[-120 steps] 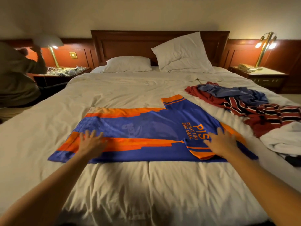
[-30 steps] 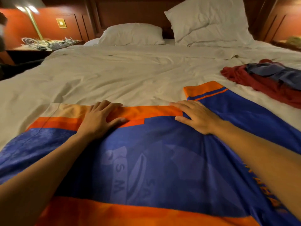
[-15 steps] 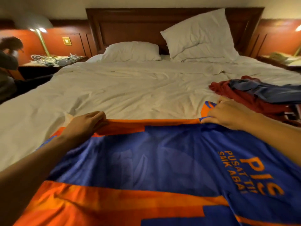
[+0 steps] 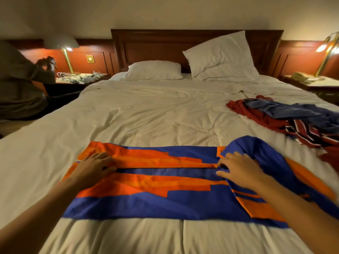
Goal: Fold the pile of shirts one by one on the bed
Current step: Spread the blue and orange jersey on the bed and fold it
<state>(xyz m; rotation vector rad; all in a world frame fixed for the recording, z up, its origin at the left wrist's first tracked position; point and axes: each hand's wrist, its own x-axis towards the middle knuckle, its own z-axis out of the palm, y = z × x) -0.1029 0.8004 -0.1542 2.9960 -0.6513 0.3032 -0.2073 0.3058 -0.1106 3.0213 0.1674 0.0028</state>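
Observation:
A blue and orange shirt [image 4: 165,200] lies across the near part of the white bed [image 4: 156,114]. Its far side is folded over toward me, and the folded edge runs along the middle of the shirt. My left hand [image 4: 94,165] pinches that edge at its left end, thumb under and fingers on top. My right hand [image 4: 238,169] pinches the same edge at its right end, where a blue sleeve [image 4: 256,149] bulges up loosely behind my fingers. The pile of shirts [image 4: 286,118], red, blue and striped, lies crumpled on the right side of the bed.
Two white pillows [image 4: 220,57] lean at the wooden headboard. A person [image 4: 20,83] sits at the left by a nightstand with a lit lamp [image 4: 64,46]. Another lamp [image 4: 328,46] and a phone stand on the right nightstand.
Both hands gripped the shirt's far edge and drew it toward me, folding the far side over the middle. My head has pulled back, so the whole bed shows again.

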